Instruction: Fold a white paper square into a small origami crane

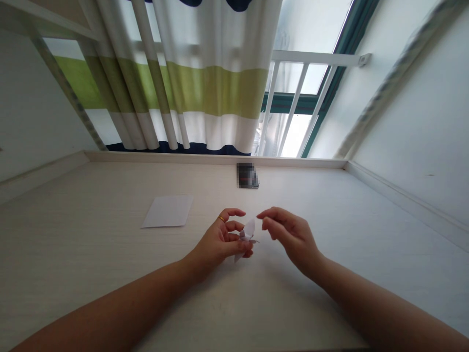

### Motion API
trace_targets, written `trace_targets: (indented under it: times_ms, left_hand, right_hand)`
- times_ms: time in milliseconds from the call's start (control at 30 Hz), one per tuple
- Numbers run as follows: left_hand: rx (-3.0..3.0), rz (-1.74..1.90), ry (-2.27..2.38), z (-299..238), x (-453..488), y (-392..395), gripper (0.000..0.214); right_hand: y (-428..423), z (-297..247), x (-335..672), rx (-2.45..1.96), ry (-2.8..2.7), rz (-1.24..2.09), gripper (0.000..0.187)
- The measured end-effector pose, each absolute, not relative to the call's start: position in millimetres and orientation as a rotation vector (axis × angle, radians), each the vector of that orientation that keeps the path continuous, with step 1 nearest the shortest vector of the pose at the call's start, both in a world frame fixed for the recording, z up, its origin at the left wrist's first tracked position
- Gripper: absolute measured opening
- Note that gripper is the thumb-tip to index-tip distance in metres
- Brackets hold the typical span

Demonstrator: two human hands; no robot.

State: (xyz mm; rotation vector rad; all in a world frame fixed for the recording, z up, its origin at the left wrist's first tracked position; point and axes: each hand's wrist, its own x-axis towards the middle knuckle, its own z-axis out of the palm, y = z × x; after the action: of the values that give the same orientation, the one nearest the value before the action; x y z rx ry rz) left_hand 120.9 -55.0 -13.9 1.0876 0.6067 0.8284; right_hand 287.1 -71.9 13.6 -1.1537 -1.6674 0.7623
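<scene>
My left hand (223,239) pinches a small folded white paper figure (246,237) between thumb and fingers, just above the pale wooden desk (110,274). A gold ring sits on one finger of that hand. My right hand (287,234) hovers close to the right of the figure, its thumb and forefinger curled toward each other near the paper's upper tip; I see nothing held in it and it does not clearly touch the paper.
A flat white sheet of paper (168,211) lies on the desk to the far left. A small dark blurred object (247,175) stands at the back edge. Behind are a striped curtain (198,83), a window railing (293,98) and white walls on both sides.
</scene>
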Motion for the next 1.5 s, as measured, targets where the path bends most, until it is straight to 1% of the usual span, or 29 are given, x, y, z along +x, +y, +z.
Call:
trace_targets:
  times_ms: [67, 167, 267, 333, 500, 667, 800, 900, 1100, 1233, 1333, 1433, 1500]
  left_hand:
    - [1.075, 0.774, 0.584, -13.7, 120.1, -55.1, 0.051]
    - [1.082, 0.676, 0.545, -14.7, 118.5, -54.9, 0.043]
    - [1.142, 0.578, 0.549, -15.5, 116.1, -54.2, 0.028]
    - [1.15, 0.534, 0.543, -14.8, 114.5, -53.7, 0.022]
    - [1.08, 0.486, 0.489, -10.6, 112.5, -54.3, 0.021]
    - [1.069, 0.493, 0.469, -9.2, 112.4, -55.0, 0.02]
    - [1.077, 0.492, 0.467, -9.8, 111.2, -54.0, 0.02]
    - [1.087, 0.468, 0.471, -11.2, 110.8, -53.4, 0.021]
    - [1.078, 0.466, 0.457, -13.7, 111.3, -52.3, 0.021]
    - [1.088, 0.462, 0.456, -13.4, 109.9, -50.8, 0.021]
    - [1.108, 0.48, 0.482, -13.2, 109.3, -48.9, 0.022]
    - [1.133, 0.514, 0.575, -13.2, 110.8, -46.7, 0.024]
    - [1.146, 0.536, 0.643, -13.1, 112.5, -45.4, 0.026]
  right_hand:
    - [-64.4, 15.3, 290.1, -1.28, -1.531, 0.93, 0.025]
    - [-54.7, 11.2, 293.4, -1.327, -1.481, 1.396, 0.028]
    - [-51.2, 5.4, 297.0, -1.19, -1.465, 1.85, 0.023]
    - [-51.8, 3.3, 299.8, -1.057, -1.433, 2.024, 0.02]
    - [-54.5, -1.4, 302.0, -0.788, -1.266, 2.178, 0.021]
    - [-53.8, -4.7, 299.3, -0.762, -1.185, 2.227, 0.023]
    - [-51.9, 1.7, 303.2, -0.865, -1.243, 2.219, 0.02]
    - [-50.1, 4.2, 307.4, -0.853, -1.261, 2.202, 0.02]
    - [-49.0, -3.8, 309.6, -0.775, -1.333, 2.21, 0.028]
    - [-48.6, -3.2, 309.3, -0.86, -1.446, 2.115, 0.03]
    - [-47.0, 1.3, 307.4, -1.043, -1.616, 1.868, 0.031]
    - [-48.1, 5.9, 304.1, -1.222, -1.665, 1.312, 0.032]
    - [-52.5, 8.1, 302.4, -1.219, -1.692, 0.958, 0.029]
